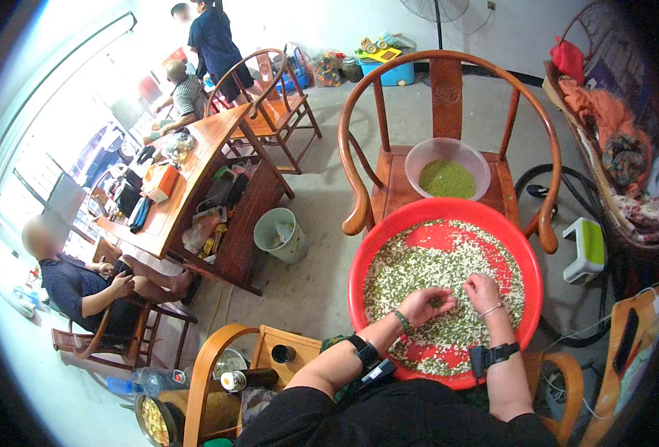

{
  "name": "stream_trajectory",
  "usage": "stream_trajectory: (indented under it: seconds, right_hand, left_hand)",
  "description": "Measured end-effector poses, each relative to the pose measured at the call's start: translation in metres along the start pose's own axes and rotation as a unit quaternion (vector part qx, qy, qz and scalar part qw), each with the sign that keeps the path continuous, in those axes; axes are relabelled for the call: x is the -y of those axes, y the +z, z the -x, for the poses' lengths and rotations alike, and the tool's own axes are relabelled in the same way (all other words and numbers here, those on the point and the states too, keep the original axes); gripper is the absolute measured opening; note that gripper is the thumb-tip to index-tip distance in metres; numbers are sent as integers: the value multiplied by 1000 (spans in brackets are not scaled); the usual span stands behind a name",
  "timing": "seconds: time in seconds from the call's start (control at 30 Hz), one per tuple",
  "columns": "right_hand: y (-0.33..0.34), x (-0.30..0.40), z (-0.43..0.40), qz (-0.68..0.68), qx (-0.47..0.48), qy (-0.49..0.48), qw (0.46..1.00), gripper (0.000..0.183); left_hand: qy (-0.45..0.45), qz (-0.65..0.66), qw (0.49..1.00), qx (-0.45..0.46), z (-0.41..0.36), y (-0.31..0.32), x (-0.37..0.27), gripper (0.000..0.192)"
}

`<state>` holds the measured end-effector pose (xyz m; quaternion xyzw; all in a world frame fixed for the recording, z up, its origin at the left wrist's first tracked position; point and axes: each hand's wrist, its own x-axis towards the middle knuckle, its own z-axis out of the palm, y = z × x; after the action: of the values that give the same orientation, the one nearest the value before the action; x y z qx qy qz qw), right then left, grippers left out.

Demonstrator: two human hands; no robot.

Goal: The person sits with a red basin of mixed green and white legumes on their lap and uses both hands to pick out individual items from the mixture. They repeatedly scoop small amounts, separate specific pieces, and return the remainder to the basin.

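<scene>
A large round red plastic basin (361,268) lies in front of me, its floor strewn with mixed green beans and white pieces (408,268). My left hand (425,307) is palm up over the mix, fingers curled around a small heap of green beans (436,302). Just to its right, my right hand (481,293) is above the mix with its fingertips pinched together; whether anything is between them cannot be told. Beyond the basin, a translucent plastic bowl (413,162) of green beans stands on the seat of a wooden armchair (447,100).
At left stand a wooden table (195,167) and a pale waste bin (280,234). One person (83,290) sits at far left; others (215,44) are at the back. A green-topped stool (585,251) and black hose (578,338) are right. A flask (249,380) lies near my left elbow.
</scene>
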<state>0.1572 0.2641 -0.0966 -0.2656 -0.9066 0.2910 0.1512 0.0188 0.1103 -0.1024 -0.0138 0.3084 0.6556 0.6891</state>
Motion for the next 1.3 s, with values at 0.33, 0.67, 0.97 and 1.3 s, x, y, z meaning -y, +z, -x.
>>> stream_trajectory:
  seconds: [0.33,0.67,0.97,1.3]
  right_hand:
    - [3,-4,-3,-1,-39,-23,999,7]
    - [-7,10,0,17,13,46,999,11]
    - [3,-4,-4,-20,-19,24,999,28]
    - [-7,-24,-6,2,-96,23,995,8]
  left_hand:
    - [0,-12,1000,1,3,6,-4,26]
    - [6,-20,1000,-13,4,4,-1,27]
    - [11,-28,999,23,-3,-13,31,25]
    - [52,14,997,-53,0,6,-16,27]
